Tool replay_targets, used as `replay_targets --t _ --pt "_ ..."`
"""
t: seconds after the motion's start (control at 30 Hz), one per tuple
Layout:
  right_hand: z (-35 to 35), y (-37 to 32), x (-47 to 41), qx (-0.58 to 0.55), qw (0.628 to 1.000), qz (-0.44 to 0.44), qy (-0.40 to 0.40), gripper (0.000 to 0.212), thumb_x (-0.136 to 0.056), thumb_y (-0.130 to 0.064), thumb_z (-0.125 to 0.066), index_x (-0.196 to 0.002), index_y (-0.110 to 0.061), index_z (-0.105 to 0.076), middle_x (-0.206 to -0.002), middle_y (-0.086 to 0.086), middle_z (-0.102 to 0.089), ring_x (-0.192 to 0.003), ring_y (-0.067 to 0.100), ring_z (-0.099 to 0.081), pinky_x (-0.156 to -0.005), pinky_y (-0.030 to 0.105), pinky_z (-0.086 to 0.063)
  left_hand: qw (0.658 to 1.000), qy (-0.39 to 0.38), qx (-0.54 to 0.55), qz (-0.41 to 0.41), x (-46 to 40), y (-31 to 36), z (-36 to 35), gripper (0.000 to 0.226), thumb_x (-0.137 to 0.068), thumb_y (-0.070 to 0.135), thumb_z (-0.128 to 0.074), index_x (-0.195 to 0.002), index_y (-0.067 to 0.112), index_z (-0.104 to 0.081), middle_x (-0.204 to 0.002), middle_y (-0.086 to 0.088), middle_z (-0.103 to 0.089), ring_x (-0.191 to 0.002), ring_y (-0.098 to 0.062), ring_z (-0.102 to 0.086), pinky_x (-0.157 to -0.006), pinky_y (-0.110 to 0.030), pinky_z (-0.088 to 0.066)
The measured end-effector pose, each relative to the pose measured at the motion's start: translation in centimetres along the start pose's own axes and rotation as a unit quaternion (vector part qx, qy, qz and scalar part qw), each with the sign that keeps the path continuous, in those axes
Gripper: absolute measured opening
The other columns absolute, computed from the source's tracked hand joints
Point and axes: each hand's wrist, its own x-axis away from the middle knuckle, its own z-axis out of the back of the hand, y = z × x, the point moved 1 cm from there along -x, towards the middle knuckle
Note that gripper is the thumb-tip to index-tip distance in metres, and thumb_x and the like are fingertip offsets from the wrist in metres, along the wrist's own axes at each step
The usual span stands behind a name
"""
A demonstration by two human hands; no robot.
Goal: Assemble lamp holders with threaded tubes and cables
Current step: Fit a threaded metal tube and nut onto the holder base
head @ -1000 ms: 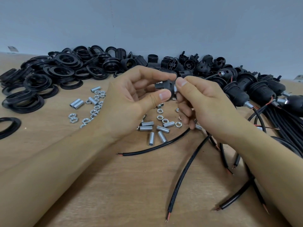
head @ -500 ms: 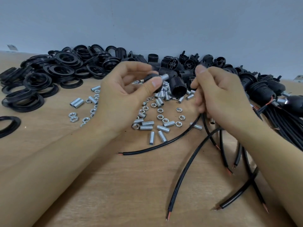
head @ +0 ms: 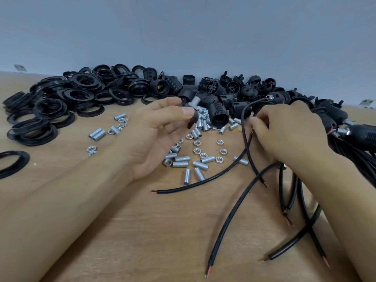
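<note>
Grip L: left hand [head: 158,127] pinches black lamp holder cap [head: 191,117] betw. thumb and forefinger; silver threaded tube [head: 195,101] sticks up out of it; other fingers loose.
Grip R: right hand [head: 284,129] curled over a black cable [head: 245,127], fingertips at its stripped end; cable loops up behind knuckles.
Height: both hands above wooden table [head: 122,231].
Loose parts: tubes and hex nuts [head: 200,155] scattered betw. hands.
Back row: black rings [head: 61,104] left, holder bodies [head: 219,117] centre.
Right edge: wired holders [head: 362,135] in a bundle.
Near side: cut cables [head: 234,212], copper tips showing.
</note>
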Motion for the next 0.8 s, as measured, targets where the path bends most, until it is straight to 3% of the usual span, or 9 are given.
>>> replay_targets --t 0.07,0.13,0.27,0.33,0.4,0.53,0.67,0.73,0.8 --pt "-0.2 -0.5 0.4 0.026 0.999 0.004 -0.037 0.041 -0.092 -0.057 -0.047 -0.086 -0.021 -0.067 -0.087 0.0 -0.061 -0.109 0.029 -0.044 -0.078 0.041 -0.038 0.999 -0.033 -0.019 0.036 0.0 -0.1 0.0 0.033 -0.064 0.006 -0.08 -0.094 0.015 -0.072 -0.094 -0.009 -0.076 -0.081 -0.017 -0.071 -0.072 -0.028 -0.06" --pt "-0.8 -1.0 0.7 0.051 0.997 0.025 -0.056 0.039 -0.091 -0.054 -0.051 -0.078 -0.019 -0.062 -0.085 -0.003 -0.056 -0.107 0.025 -0.04 -0.077 0.039 -0.029 0.995 -0.069 -0.038 0.062 0.1 -0.2 -0.1 0.019 -0.064 0.016 -0.082 -0.082 0.021 -0.08 -0.1 -0.008 -0.076 -0.083 -0.014 -0.071 -0.067 -0.023 -0.056" --pt "-0.9 -0.7 0.1 -0.092 0.995 0.016 0.035 0.032 -0.093 -0.031 -0.051 -0.069 -0.011 -0.057 -0.071 0.004 -0.056 -0.081 0.025 -0.049 -0.069 0.033 -0.033 0.991 -0.109 0.014 0.074 -0.1 -0.1 0.1 0.008 -0.079 0.017 -0.073 -0.083 0.016 -0.08 -0.106 -0.01 -0.075 -0.1 -0.019 -0.071 -0.083 -0.025 -0.056" --pt "-0.2 -0.4 -0.3 -0.264 0.955 -0.02 0.132 0.033 -0.094 -0.033 -0.05 -0.07 -0.013 -0.06 -0.067 -0.001 -0.058 -0.071 0.019 -0.053 -0.066 0.031 -0.036 0.991 -0.104 0.046 0.072 -0.1 0.1 0.2 0.01 -0.08 0.012 -0.072 -0.084 0.014 -0.08 -0.103 -0.009 -0.075 -0.101 -0.021 -0.071 -0.083 -0.026 -0.056" --pt "0.4 -0.2 -0.6 -0.416 0.884 -0.052 0.207 0.03 -0.096 -0.038 -0.05 -0.083 -0.017 -0.068 -0.069 -0.01 -0.06 -0.067 0.008 -0.053 -0.066 0.025 -0.038 0.992 -0.093 0.041 0.071 0.0 0.1 0.1 0.008 -0.074 0.014 -0.075 -0.08 0.014 -0.08 -0.097 -0.006 -0.076 -0.094 -0.019 -0.073 -0.079 -0.025 -0.056" --pt "0.1 -0.1 -0.8 -0.554 0.813 -0.092 0.153 0.024 -0.099 -0.033 -0.05 -0.093 -0.02 -0.068 -0.054 -0.009 -0.055 -0.042 0.006 -0.04 -0.045 0.021 -0.032 0.993 -0.072 0.021 0.085 0.2 0.1 -0.3 0.014 -0.066 0.025 -0.079 -0.077 0.016 -0.079 -0.093 -0.003 -0.075 -0.084 -0.016 -0.07 -0.069 -0.024 -0.056" --pt "-0.1 -0.7 -0.8 -0.596 0.784 -0.075 0.158 0.014 -0.102 -0.03 -0.045 -0.102 -0.026 -0.058 -0.061 -0.009 -0.06 -0.042 0.008 -0.04 -0.047 0.025 -0.034 0.996 -0.016 0.033 0.085 0.2 0.4 -0.3 0.042 -0.064 0.034 -0.083 -0.097 0.011 -0.072 -0.085 -0.003 -0.069 -0.076 -0.015 -0.063 -0.062 -0.023 -0.055" --pt "0.2 -0.7 -0.8 -0.595 0.787 -0.038 0.161 0.015 -0.103 -0.029 -0.043 -0.109 -0.029 -0.057 -0.065 -0.01 -0.06 -0.045 0.006 -0.042 -0.047 0.024 -0.036 0.996 0.001 0.049 0.077 0.2 0.6 -0.2 0.037 -0.07 0.033 -0.08 -0.097 0.01 -0.07 -0.084 -0.003 -0.069 -0.074 -0.015 -0.063 -0.062 -0.023 -0.055" --pt "0.0 -0.9 -0.8 -0.523 0.84 -0.008 0.142 0.019 -0.102 -0.03 -0.046 -0.116 -0.027 -0.058 -0.071 -0.01 -0.06 -0.053 0.0 -0.049 -0.056 0.017 -0.038 0.995 0.018 0.068 0.069 0.2 0.7 -0.2 0.028 -0.071 0.028 -0.077 -0.092 0.01 -0.071 -0.084 -0.004 -0.07 -0.075 -0.016 -0.066 -0.065 -0.023 -0.056"
